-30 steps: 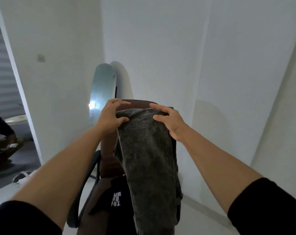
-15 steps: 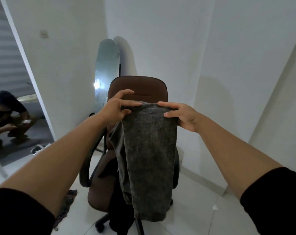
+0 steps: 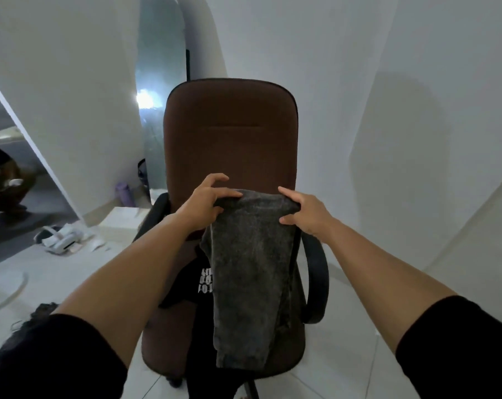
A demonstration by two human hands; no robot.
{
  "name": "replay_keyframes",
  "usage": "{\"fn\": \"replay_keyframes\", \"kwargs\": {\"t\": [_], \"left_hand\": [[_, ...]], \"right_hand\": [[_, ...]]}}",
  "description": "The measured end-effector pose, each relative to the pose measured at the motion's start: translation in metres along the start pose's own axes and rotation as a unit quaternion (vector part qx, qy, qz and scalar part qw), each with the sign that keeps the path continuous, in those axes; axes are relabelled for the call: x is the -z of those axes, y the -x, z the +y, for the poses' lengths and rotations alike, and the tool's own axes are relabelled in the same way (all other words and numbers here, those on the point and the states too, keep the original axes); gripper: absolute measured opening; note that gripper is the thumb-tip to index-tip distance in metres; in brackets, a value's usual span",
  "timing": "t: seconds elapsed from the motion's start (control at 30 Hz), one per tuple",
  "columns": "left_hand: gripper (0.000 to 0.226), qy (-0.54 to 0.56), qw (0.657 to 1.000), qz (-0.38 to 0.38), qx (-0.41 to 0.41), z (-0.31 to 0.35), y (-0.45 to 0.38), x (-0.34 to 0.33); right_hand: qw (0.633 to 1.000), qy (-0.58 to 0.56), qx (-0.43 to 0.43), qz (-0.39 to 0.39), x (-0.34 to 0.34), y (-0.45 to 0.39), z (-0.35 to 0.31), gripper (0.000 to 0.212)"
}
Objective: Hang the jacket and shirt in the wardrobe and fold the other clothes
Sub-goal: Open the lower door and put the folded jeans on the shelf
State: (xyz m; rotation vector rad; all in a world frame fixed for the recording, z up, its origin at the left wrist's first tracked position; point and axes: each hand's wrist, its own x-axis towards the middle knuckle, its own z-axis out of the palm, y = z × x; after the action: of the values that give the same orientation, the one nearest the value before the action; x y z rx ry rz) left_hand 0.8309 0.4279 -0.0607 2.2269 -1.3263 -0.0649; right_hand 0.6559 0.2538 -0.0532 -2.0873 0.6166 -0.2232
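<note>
Both arms outstretched: left hand (image 3: 204, 203) and right hand (image 3: 306, 213) grip pinched on folded top edge of mottled grey garment (image 3: 249, 272), hanging over brown fabric chair (image 3: 229, 133).

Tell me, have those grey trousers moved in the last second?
Yes. The grey trousers, held by both hands, have come down from the top of the brown chair's backrest to near its seat.

White block lettering on the black garment (image 3: 199, 286) on the chair, too blurred to read.
</note>
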Motion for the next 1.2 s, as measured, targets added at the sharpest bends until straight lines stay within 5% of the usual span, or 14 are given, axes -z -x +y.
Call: {"fn": "replay_keyframes", "kwargs": {"t": [0.33, 0.57, 0.83, 1.03, 1.2], "left_hand": [[0.058, 0.049, 0.996, -0.022, 0.067, -0.112, -0.174, -0.065], [0.067, 0.064, 0.993, -0.047, 0.084, -0.147, -0.21, -0.091], [0.079, 0.115, 0.983, -0.05, 0.136, -0.165, -0.128, -0.137], [0.082, 0.183, 0.942, -0.045, 0.277, -0.157, -0.011, -0.188], [0.089, 0.178, 0.908, -0.114, 0.362, -0.158, 0.054, -0.25]], "right_hand": [[0.983, 0.132, -0.043, 0.123, -0.032, -0.216, 0.053, 0.05], [0.979, 0.098, -0.059, 0.168, -0.053, -0.264, 0.081, 0.034], [0.991, 0.062, -0.071, 0.092, -0.092, -0.215, 0.119, 0.031], [0.984, -0.067, -0.166, 0.013, -0.147, -0.115, 0.165, 0.007], [0.96, -0.087, -0.267, 0.012, -0.207, -0.04, 0.23, 0.028]]}}
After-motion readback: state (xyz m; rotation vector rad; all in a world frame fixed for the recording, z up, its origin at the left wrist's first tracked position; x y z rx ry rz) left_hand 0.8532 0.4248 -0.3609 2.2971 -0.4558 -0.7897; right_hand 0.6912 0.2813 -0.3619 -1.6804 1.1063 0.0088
